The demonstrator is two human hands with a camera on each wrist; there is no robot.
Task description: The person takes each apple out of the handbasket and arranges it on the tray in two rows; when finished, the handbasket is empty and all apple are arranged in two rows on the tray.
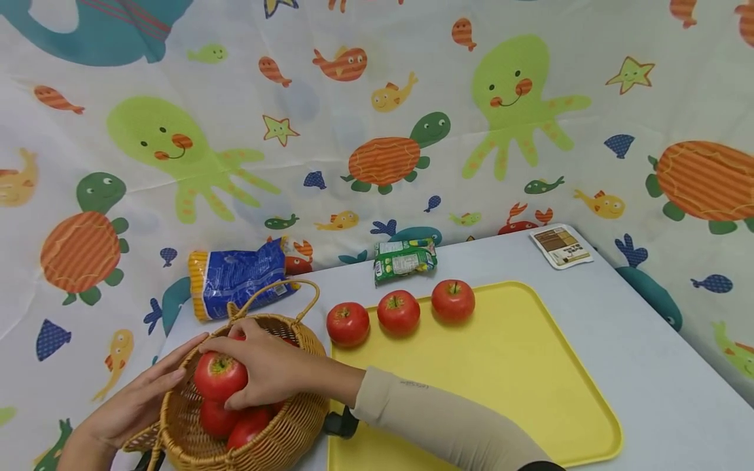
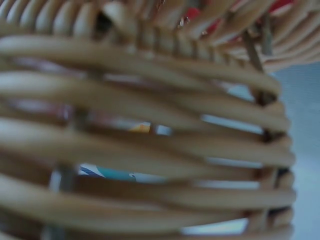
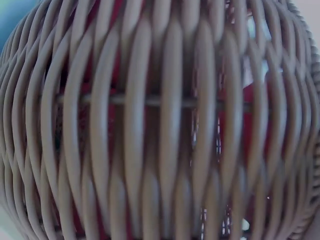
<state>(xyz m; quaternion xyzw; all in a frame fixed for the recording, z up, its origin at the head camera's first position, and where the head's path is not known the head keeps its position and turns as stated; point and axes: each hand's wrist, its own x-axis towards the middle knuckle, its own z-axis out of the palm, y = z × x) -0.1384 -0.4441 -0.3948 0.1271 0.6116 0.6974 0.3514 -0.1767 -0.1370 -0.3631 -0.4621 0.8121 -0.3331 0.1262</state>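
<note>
Honestly, you won't make out any lettering here. The blue packet (image 1: 238, 277), the green packet (image 1: 405, 260) and the brown-and-white sachet (image 1: 561, 246) all carry print, but it's too small and blurry to read.

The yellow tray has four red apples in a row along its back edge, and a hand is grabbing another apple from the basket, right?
Not quite. The head view shows three red apples lined up on the yellow tray, not four. The rest is right: the right hand holds another apple at the basket.
</note>
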